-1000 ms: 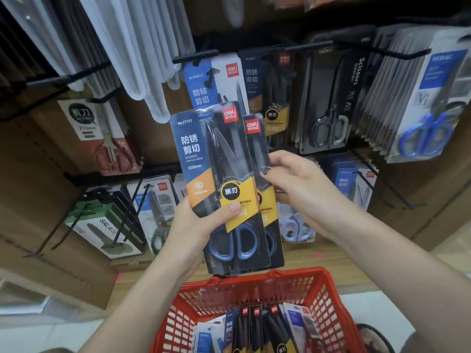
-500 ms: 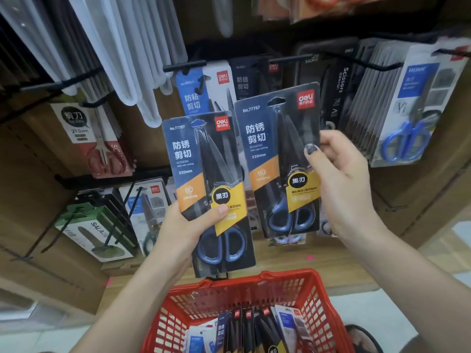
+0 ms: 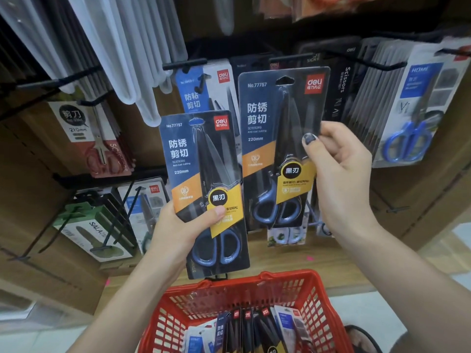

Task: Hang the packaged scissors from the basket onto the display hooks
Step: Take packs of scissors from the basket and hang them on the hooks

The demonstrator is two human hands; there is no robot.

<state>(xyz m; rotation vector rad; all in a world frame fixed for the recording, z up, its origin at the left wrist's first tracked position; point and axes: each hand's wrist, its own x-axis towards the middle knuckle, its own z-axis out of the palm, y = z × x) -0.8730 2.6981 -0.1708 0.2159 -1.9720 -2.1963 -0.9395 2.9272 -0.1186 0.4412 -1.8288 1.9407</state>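
A: Right hand pinches a scissors pack by its right edge, raised near the black hook; left hand clamps the spare pack low.

B: Handling?

A: Light, stiff card, slick blister; edge grip suits. Long axis upright, hang-hole on top, blades up; red basket near, below

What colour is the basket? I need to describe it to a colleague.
Red, seen plainly in the head view: basket.
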